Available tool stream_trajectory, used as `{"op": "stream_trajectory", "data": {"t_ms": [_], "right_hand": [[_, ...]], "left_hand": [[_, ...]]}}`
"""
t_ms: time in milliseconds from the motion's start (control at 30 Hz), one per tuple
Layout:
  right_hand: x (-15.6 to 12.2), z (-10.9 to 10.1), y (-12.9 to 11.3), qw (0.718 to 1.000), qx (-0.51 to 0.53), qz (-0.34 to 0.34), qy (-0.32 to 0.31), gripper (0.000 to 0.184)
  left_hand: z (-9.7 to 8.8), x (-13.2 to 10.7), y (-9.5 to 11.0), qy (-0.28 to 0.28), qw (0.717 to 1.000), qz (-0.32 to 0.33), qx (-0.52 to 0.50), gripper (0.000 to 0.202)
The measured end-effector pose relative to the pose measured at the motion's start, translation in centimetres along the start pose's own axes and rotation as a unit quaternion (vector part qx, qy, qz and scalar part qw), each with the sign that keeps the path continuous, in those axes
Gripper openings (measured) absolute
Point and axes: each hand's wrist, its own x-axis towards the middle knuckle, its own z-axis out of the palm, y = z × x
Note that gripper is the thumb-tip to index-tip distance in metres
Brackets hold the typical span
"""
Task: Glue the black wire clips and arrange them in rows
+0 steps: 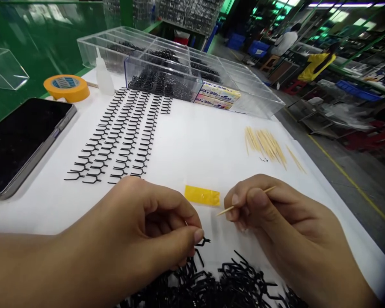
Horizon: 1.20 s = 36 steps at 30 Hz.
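Note:
My left hand (167,226) is closed, thumb and forefinger pinching a small black forked piece (204,242) whose pronged end sticks out to the right. My right hand (266,209) grips a wooden toothpick (226,210), its tip pointing left toward that piece, a short distance away. Between and beyond the hands, a strip of yellow tape (202,195) lies on the white surface. A loose pile of similar black forked pieces (211,286) spreads below both hands. Beyond my left hand, more of them are laid out in several rows (125,137).
A pile of toothpicks (266,145) lies at the right. Left are a phone (22,141), an orange tape roll (67,87) and a white squeeze bottle (104,77). A clear divided box (253,81) with black pieces and small cartons (216,95) stands behind. People are visible far right.

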Motion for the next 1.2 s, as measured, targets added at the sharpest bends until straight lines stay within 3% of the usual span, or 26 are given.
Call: {"op": "stream_trajectory", "data": {"t_ms": [100, 300, 767, 1200], "right_hand": [[-0.4, 0.3, 0.1, 0.998, 0.052, 0.015, -0.017, 0.024], [-0.7, 0.6, -0.1, 0.997, 0.057, 0.021, -0.045, 0.024], [-0.8, 1.0, 0.0, 0.998, 0.060, 0.015, -0.018, 0.025], [-0.7, 0.8, 0.0, 0.999, 0.034, -0.016, -0.034, 0.026]], "left_hand": [[0.1, -0.1, -0.3, 0.003, 1.000, 0.010, 0.009, 0.014], [0.3, -0.4, 0.2, 0.022, 0.999, -0.002, 0.040, 0.012], [1.2, -0.7, 2.4, 0.097, 0.986, -0.074, 0.117, 0.014], [1.4, -0.7, 2.9, 0.096, 0.982, -0.098, 0.127, 0.013]]}}
